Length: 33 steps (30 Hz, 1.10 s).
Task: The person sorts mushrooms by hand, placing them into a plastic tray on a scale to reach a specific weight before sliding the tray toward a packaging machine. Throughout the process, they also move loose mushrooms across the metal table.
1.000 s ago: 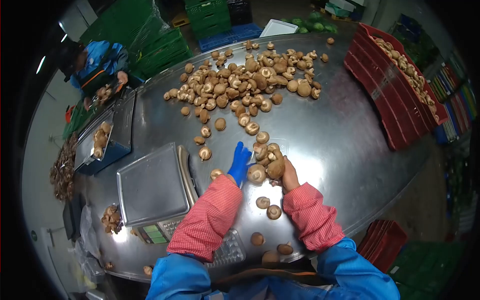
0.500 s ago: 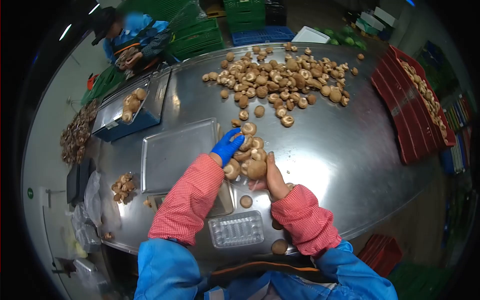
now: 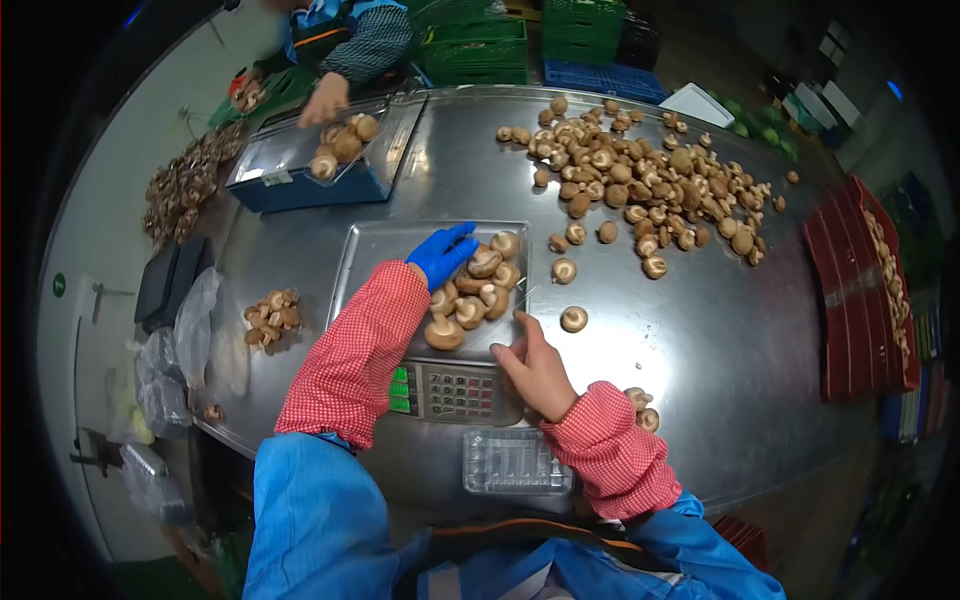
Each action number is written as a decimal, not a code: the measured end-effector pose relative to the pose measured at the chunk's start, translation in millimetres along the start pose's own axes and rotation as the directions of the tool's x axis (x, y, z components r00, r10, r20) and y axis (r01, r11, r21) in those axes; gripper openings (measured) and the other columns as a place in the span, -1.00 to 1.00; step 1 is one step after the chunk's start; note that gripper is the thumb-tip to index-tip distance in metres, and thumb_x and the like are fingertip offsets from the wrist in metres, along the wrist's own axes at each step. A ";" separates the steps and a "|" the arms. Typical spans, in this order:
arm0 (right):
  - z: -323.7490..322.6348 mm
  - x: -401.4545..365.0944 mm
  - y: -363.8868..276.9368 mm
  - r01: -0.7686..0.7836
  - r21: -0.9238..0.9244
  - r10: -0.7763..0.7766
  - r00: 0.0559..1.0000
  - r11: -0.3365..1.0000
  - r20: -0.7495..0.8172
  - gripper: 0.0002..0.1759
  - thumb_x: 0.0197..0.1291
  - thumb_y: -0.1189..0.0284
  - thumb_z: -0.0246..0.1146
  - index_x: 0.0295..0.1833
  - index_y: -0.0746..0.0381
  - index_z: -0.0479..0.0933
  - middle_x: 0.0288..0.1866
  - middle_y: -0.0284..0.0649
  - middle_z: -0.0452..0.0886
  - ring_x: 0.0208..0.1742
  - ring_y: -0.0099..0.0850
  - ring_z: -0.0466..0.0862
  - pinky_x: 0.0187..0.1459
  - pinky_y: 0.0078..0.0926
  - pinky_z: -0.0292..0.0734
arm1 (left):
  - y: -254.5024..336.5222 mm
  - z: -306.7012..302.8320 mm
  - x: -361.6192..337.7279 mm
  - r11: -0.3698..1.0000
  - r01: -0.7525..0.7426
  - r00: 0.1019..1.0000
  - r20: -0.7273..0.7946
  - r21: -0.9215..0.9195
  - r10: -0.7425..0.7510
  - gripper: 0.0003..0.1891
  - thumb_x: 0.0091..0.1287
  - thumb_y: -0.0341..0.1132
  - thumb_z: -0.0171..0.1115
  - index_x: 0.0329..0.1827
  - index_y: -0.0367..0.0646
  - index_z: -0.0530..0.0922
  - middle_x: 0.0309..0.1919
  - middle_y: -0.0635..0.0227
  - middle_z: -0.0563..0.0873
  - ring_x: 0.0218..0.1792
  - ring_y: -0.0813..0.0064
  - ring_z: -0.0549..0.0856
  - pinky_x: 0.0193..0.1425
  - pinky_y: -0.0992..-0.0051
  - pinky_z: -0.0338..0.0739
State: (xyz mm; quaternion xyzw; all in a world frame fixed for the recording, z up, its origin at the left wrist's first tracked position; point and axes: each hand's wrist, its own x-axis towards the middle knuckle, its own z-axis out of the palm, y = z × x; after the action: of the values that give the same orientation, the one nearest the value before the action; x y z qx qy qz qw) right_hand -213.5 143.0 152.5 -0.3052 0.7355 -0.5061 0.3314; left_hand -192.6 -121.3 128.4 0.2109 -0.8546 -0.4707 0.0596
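Note:
A clear tray filled with brown mushrooms (image 3: 468,305) rests on the metal pan of a weighing scale (image 3: 378,248). My left hand (image 3: 442,254), in a blue glove, is at the tray's upper left with its fingers apart, touching or just over the mushrooms. At the tray's lower right is my bare right hand (image 3: 535,365), thumb and fingers apart beside the tray's edge. The scale's keypad (image 3: 458,393) and green displays show below the pan. An empty clear plastic tray (image 3: 517,462) lies nearer to me.
Loose mushrooms (image 3: 650,180) cover the table's far side. A red crate (image 3: 850,290) of mushrooms stands right. On the left are a mushroom cluster (image 3: 271,318) and plastic bags (image 3: 197,320). A co-worker's hand (image 3: 326,98) is over another scale (image 3: 300,185) at the upper left.
Both hands and the mushroom tray have moved left onto the scale pan. My left fingers have spread, and my right hand has come off the tray's side. The view has shifted left.

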 end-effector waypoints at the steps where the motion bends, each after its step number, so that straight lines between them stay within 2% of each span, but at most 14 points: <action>1: 0.7 -0.6 1.7 0.044 -0.062 -0.046 0.999 0.997 -0.026 -0.31 0.24 0.28 0.23 0.33 0.44 0.17 -0.48 -0.18 0.56 -0.46 -0.33 0.64 -0.38 -0.40 0.52 | -8.4 -3.0 2.4 0.994 0.001 0.998 -0.058 -0.114 -0.008 -0.37 0.37 0.16 0.06 0.36 -0.06 0.37 0.10 0.08 0.57 0.17 0.23 0.55 0.27 0.34 0.41; 4: -1.0 -2.3 3.7 0.098 -0.138 -0.108 0.992 0.986 -0.071 -0.39 0.21 0.31 0.26 0.28 0.37 0.27 -0.43 -0.15 0.57 -0.37 -0.28 0.65 -0.29 -0.37 0.53 | -32.8 -24.7 1.4 0.817 0.204 0.949 -0.097 -0.540 -0.301 -0.42 0.38 0.16 0.01 0.32 -0.02 0.42 0.03 0.17 0.61 0.04 0.35 0.58 0.17 0.36 0.46; 5: -3.8 -3.7 2.7 0.110 -0.147 -0.121 0.990 0.983 -0.068 -0.42 0.21 0.31 0.27 0.26 0.35 0.29 -0.42 -0.15 0.57 -0.36 -0.29 0.65 -0.29 -0.39 0.53 | -27.9 -29.7 -12.9 0.804 0.189 0.920 -0.184 -0.564 -0.345 -0.46 0.39 0.16 -0.02 0.24 -0.02 0.48 -0.08 0.26 0.64 -0.13 0.48 0.59 0.00 0.45 0.52; 9: -16.0 -2.5 7.2 0.110 -0.142 -0.126 0.986 0.984 -0.111 -0.60 0.20 0.35 0.26 0.13 0.25 0.45 -0.41 -0.17 0.58 -0.38 -0.32 0.63 -0.28 -0.43 0.52 | -34.3 -51.1 -68.1 0.759 0.238 0.843 -0.258 -0.607 -0.471 -0.50 0.40 0.11 0.00 0.14 -0.10 0.52 -0.25 0.36 0.66 -0.31 0.58 0.60 -0.21 0.56 0.54; 10: -20.5 -0.7 8.2 0.086 -0.096 -0.097 0.988 0.992 -0.118 -0.62 0.19 0.36 0.26 0.10 0.25 0.47 -0.42 -0.17 0.58 -0.40 -0.33 0.62 -0.30 -0.42 0.52 | -37.5 -53.2 -86.0 0.794 0.223 0.849 -0.287 -0.566 -0.444 -0.52 0.39 0.08 0.03 0.13 -0.10 0.53 -0.26 0.36 0.66 -0.31 0.59 0.59 -0.21 0.56 0.53; 14: -39.8 20.6 23.5 0.218 -0.261 -0.277 0.937 0.940 -0.215 -0.67 0.21 0.38 0.25 0.06 0.24 0.50 -0.47 -0.19 0.54 -0.46 -0.33 0.56 -0.37 -0.41 0.46 | -40.9 -46.6 -146.1 0.886 0.201 0.854 -0.369 -0.417 -0.367 -0.62 0.35 -0.03 0.16 0.04 -0.13 0.57 -0.31 0.40 0.64 -0.33 0.63 0.56 -0.23 0.59 0.49; 18: -49.6 35.2 21.1 0.208 -0.270 -0.272 0.935 0.940 -0.227 -0.71 0.21 0.37 0.25 0.01 0.26 0.53 -0.46 -0.19 0.54 -0.46 -0.33 0.54 -0.38 -0.42 0.45 | -21.1 -23.1 -162.9 0.963 0.198 0.822 -0.505 -0.181 -0.264 -0.67 0.25 -0.08 0.33 -0.11 -0.13 0.60 -0.38 0.45 0.60 -0.36 0.71 0.50 -0.24 0.64 0.46; 19: -48.7 37.3 18.8 0.223 -0.278 -0.289 0.930 0.934 -0.228 -0.71 0.21 0.38 0.25 0.00 0.26 0.53 -0.46 -0.19 0.54 -0.47 -0.34 0.54 -0.38 -0.42 0.45 | -21.7 -23.2 -159.1 0.954 0.290 0.850 -0.435 -0.081 -0.295 -0.57 0.15 -0.04 0.41 -0.09 -0.14 0.54 -0.28 0.33 0.62 -0.28 0.54 0.60 -0.15 0.51 0.52; 23: -39.2 35.3 11.4 0.196 -0.262 -0.247 0.952 0.945 -0.181 -0.72 0.20 0.38 0.25 0.00 0.26 0.53 -0.47 -0.17 0.54 -0.47 -0.32 0.54 -0.38 -0.40 0.45 | -4.6 1.8 -140.3 0.910 0.332 0.816 -0.560 0.249 -0.144 -0.35 0.02 0.08 0.46 0.00 -0.16 0.39 -0.22 0.15 0.59 -0.19 0.24 0.61 -0.03 0.36 0.50; 26: -35.5 33.6 24.3 0.239 -0.255 -0.284 0.946 0.937 -0.157 -0.75 0.19 0.38 0.25 -0.05 0.24 0.56 -0.47 -0.13 0.58 -0.46 -0.28 0.58 -0.39 -0.38 0.45 | -1.3 -6.0 -128.7 0.854 0.443 0.799 -0.552 0.275 -0.237 -0.39 0.05 0.03 0.46 -0.03 -0.19 0.38 -0.20 0.13 0.58 -0.16 0.21 0.61 0.00 0.34 0.50; 29: -37.6 28.3 33.4 0.194 -0.242 -0.239 0.956 0.951 -0.172 -0.77 0.20 0.37 0.24 -0.08 0.24 0.57 -0.47 -0.11 0.59 -0.47 -0.28 0.59 -0.37 -0.39 0.47 | -42.6 -13.4 -119.4 0.851 0.425 0.798 -0.572 0.309 -0.190 -0.46 0.06 -0.15 0.48 -0.03 -0.18 0.37 -0.24 0.20 0.57 -0.18 0.32 0.61 -0.02 0.40 0.52; 31: -40.9 25.1 35.6 0.147 -0.205 -0.184 0.967 0.968 -0.176 -0.78 0.21 0.37 0.23 -0.09 0.24 0.57 -0.48 -0.11 0.59 -0.46 -0.28 0.59 -0.36 -0.39 0.48 | -55.7 -17.7 -121.5 0.958 0.276 0.802 -0.532 -0.074 -0.273 -0.48 0.04 -0.26 0.48 -0.03 -0.18 0.37 -0.18 0.21 0.55 -0.15 0.34 0.61 -0.02 0.38 0.53; 32: -43.0 24.1 36.6 0.124 -0.187 -0.157 0.972 0.974 -0.177 -0.78 0.21 0.36 0.23 -0.09 0.24 0.57 -0.49 -0.10 0.59 -0.46 -0.28 0.59 -0.36 -0.39 0.48 | -55.1 -17.4 -123.0 0.944 0.190 0.810 -0.500 -0.271 -0.307 -0.49 0.04 -0.32 0.49 -0.03 -0.18 0.37 -0.14 0.22 0.54 -0.13 0.36 0.60 -0.02 0.37 0.53; 33: -44.9 23.4 38.1 0.113 -0.192 -0.147 0.973 0.975 -0.175 -0.78 0.22 0.36 0.22 -0.09 0.24 0.58 -0.48 -0.10 0.59 -0.46 -0.28 0.60 -0.36 -0.39 0.48 | -54.2 -15.0 -127.9 0.936 0.172 0.805 -0.503 -0.308 -0.314 -0.46 -0.01 -0.44 0.49 -0.01 -0.17 0.34 -0.16 0.29 0.52 -0.15 0.49 0.57 -0.02 0.47 0.53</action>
State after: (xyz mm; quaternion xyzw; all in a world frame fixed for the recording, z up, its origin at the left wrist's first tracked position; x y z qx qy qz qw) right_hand -267.5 160.5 124.3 -0.3325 0.7846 -0.4846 0.1974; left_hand -55.9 -105.1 104.1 0.4353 -0.7022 -0.4975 0.2646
